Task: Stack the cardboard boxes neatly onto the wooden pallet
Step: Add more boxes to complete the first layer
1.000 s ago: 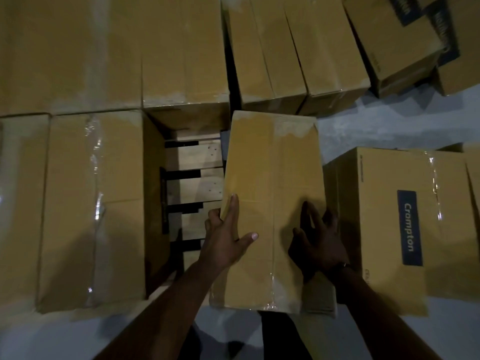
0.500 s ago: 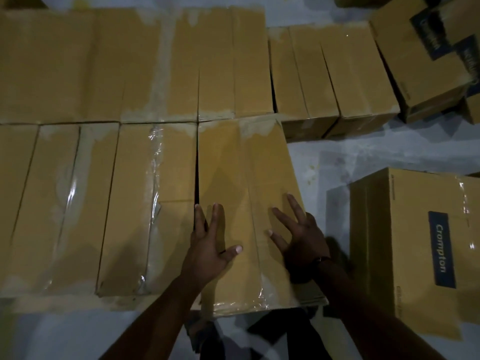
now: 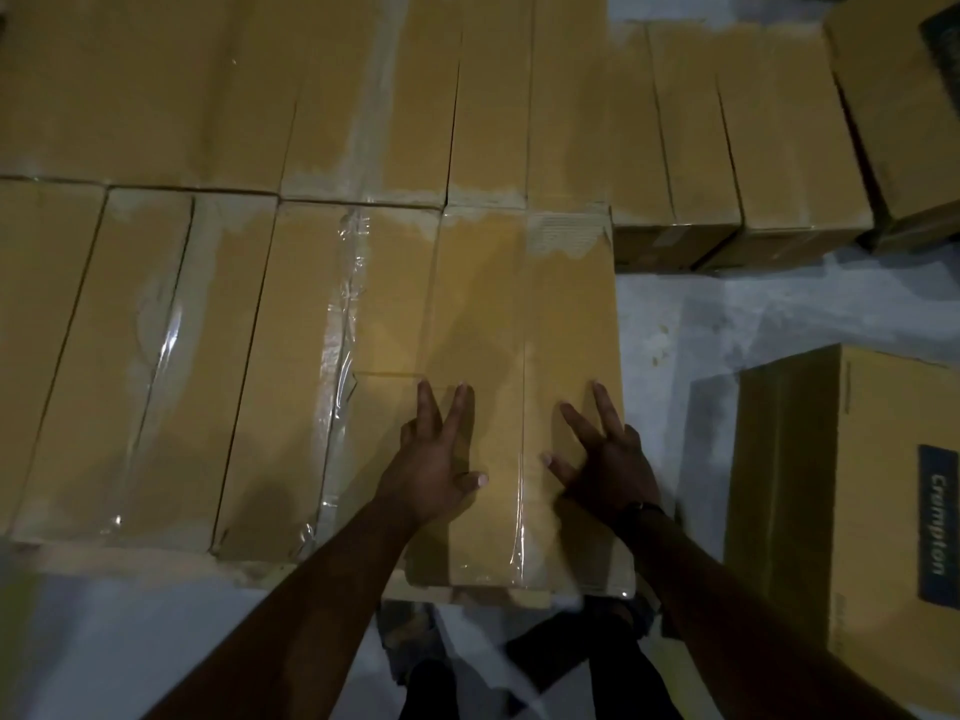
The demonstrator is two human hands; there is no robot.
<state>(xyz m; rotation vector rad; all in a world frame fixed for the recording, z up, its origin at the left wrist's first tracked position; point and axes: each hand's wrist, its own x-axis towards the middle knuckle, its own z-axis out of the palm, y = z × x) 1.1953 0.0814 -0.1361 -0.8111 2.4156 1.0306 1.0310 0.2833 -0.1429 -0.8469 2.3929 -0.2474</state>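
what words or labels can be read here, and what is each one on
"Crompton": pale letters on the blue label on the floor box at right.
Dark label on the tilted box at top right: cut off, too dark to read.
Stacked box tops: no print visible.

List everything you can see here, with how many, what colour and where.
box under the hands: one, brown, right end of the near row.
near-row boxes: several, brown, clear-taped, left of it, side by side.
far-row boxes: several, brown, beyond the near row.
lower boxes: several, brown, on the floor at upper right.
Crompton box: one, brown with blue label, on the floor at right.
floor: one, grey, right and bottom.
left hand: one, flat on the box's top.
right hand: one, flat on the same top, fingers spread.
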